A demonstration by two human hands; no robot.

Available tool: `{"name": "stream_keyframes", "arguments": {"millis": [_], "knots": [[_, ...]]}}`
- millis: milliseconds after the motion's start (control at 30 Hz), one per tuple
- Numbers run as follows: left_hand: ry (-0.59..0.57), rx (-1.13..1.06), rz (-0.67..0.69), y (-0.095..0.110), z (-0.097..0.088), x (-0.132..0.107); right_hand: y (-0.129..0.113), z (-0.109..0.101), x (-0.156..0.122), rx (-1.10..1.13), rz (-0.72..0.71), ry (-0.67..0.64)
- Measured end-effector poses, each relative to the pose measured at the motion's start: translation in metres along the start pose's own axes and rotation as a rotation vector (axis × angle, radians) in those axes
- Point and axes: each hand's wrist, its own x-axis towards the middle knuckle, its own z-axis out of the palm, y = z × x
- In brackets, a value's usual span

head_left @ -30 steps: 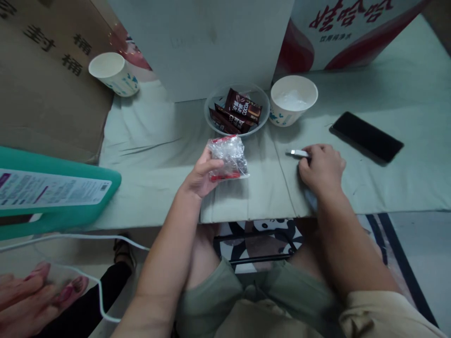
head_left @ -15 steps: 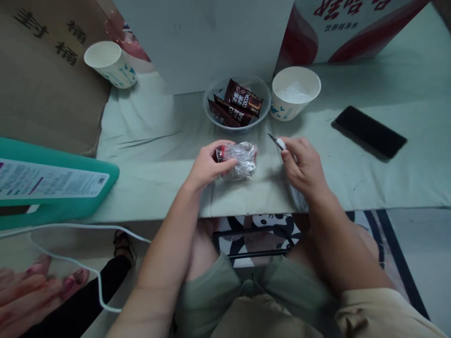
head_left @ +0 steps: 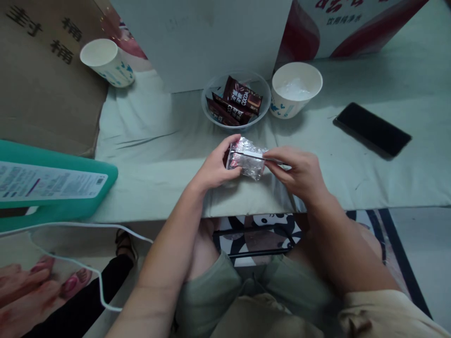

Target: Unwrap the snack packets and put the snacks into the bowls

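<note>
Packet is lying crosswise near the worktop edge; we are clasping its left end in our left hand, while our right hand is pinching a knife laid along its top.

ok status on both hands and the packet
Left hand gripping crinkly clear plastic packet. Right hand holding slim silver tool across its top. Clear bowl of brown sachets behind, apart.
</note>
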Motion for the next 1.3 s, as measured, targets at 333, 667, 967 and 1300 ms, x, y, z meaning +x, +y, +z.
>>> {"name": "stream_keyframes", "arguments": {"millis": [333,667,967,1300], "knots": [[0.136,0.195,-0.057,0.006,-0.017,-0.011,0.043,-0.045,-0.017,-0.188,0.225,-0.163],[0.307,0.524,0.003,0.016,0.0,-0.008,0.049,-0.014,-0.009,-0.448,0.35,0.091],[0.259,0.185,-0.074,0.027,0.01,-0.016,0.014,0.021,-0.007,0.018,0.051,-0.038],[0.577,-0.29,-0.326,0.02,-0.014,-0.017,0.015,0.014,-0.008,0.105,0.085,-0.034]]}}
